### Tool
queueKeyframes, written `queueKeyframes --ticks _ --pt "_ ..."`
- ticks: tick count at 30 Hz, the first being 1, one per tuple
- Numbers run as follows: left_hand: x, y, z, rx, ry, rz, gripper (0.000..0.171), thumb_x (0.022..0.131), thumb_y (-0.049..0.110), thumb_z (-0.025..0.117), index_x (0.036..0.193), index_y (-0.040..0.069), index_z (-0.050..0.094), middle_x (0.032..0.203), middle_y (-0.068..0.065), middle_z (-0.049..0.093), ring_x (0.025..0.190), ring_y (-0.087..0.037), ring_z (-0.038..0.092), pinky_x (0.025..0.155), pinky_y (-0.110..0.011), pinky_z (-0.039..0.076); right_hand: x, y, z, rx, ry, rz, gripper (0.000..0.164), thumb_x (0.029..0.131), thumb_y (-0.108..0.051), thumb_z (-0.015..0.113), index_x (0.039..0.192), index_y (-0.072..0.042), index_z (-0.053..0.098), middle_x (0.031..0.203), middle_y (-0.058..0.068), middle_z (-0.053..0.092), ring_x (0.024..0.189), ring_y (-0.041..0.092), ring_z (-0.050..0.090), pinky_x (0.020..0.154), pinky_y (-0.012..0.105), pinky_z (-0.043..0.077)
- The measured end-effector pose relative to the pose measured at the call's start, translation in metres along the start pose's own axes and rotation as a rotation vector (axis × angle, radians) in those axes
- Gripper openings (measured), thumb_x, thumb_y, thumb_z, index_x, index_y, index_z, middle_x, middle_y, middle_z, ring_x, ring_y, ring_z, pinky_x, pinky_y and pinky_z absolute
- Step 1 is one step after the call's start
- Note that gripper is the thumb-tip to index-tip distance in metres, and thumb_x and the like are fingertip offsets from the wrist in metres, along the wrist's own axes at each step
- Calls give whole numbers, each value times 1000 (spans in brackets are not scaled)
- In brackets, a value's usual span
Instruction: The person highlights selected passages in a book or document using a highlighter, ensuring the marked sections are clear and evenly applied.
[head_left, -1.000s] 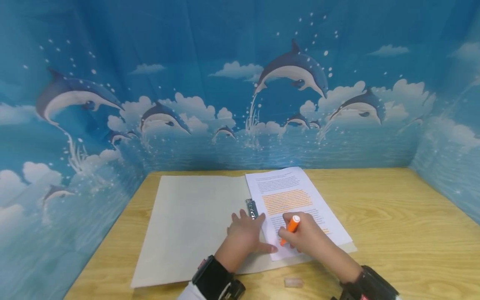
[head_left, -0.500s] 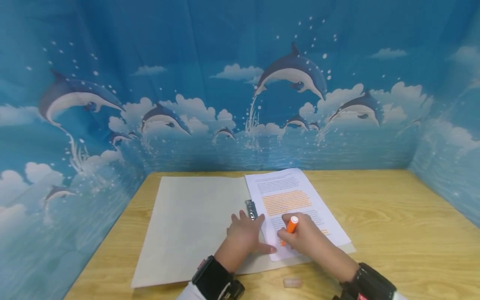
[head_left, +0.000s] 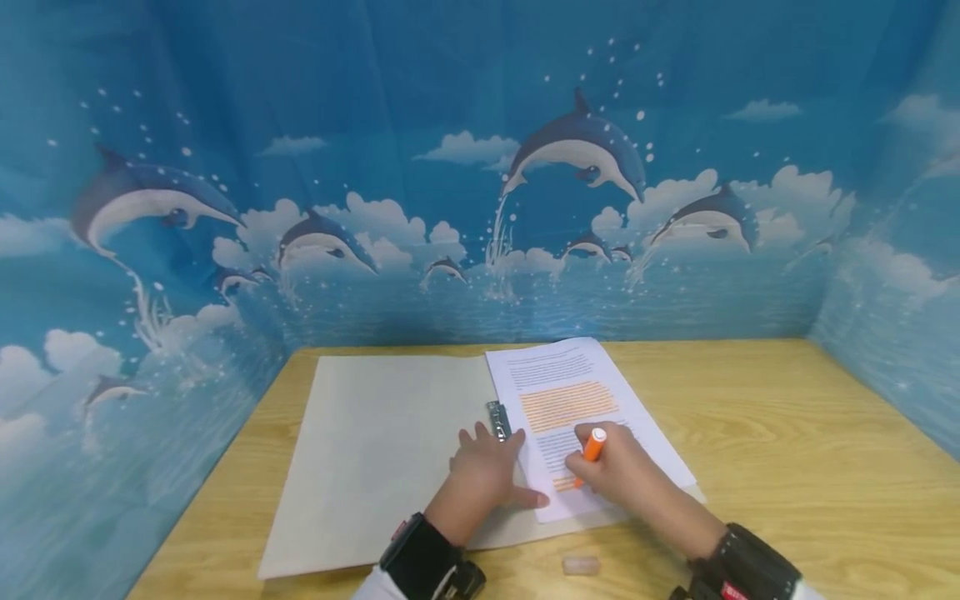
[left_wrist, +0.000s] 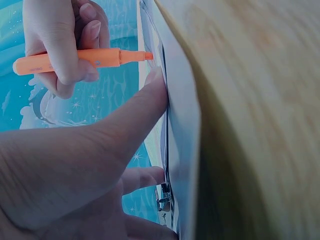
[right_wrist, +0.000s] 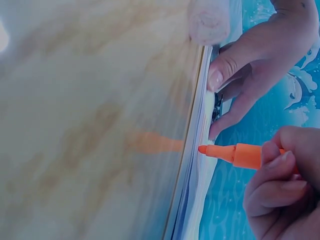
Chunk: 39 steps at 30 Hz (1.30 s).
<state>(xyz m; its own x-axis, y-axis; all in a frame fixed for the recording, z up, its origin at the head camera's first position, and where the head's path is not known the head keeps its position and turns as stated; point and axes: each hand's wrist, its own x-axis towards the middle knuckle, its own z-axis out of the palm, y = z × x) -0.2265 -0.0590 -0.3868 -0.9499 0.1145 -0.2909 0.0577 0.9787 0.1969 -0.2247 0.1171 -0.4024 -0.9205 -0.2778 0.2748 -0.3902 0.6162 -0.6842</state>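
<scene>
An orange highlighter (head_left: 594, 445) is pinched between the thumb and fingers of my right hand (head_left: 621, 463), its tip down at the lower lines of the top printed sheet (head_left: 547, 367). In the left wrist view the highlighter (left_wrist: 95, 59) shows its whole barrel and orange tip. With fingers spread, my left hand (head_left: 483, 473) rests on the open folder (head_left: 382, 450) and the sheets' left edge; its thumb presses near the lower left corner. Orange marking covers a paragraph in the middle of the sheet and part of a line near the bottom.
A metal clip (head_left: 498, 420) sits at the folder's fold, beside the left fingers. A small translucent cap-like piece (head_left: 581, 566) lies on the wooden table (head_left: 787, 433) near the front. A dolphin-printed cloth (head_left: 450, 308) stands around the back and sides.
My right hand has moved slightly right with the highlighter, and an orange stroke now shows behind the tip on the lower line. My left hand has stayed in place on the paper.
</scene>
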Motion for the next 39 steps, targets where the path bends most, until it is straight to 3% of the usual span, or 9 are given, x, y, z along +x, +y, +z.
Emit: queueKeyframes --ticks 20,31,39 --pt "4 -1 2 23 -3 7 99 57 67 71 141 25 42 147 -30 34 132 -52 27 98 -64 41 -3 12 -14 -65 55 22 35 66 2 62 54 -11 31 45 -9 30 36 1 35 37 16 24" --pt "4 -1 2 -1 -3 15 99 57 67 71 141 24 42 147 -31 33 132 -54 25 99 -64 40 -5 20 -23 -52 39 111 35 70 2 62 58 -10 32 50 -5 29 40 5 33 39 17 24" --pt "4 -2 3 -1 10 29 98 57 66 72 140 24 42 146 -31 34 131 -54 26 98 -65 41 -6 27 -28 -87 58 114 36 70 2 63 57 -10 31 52 -5 26 42 6 28 41 18 22"
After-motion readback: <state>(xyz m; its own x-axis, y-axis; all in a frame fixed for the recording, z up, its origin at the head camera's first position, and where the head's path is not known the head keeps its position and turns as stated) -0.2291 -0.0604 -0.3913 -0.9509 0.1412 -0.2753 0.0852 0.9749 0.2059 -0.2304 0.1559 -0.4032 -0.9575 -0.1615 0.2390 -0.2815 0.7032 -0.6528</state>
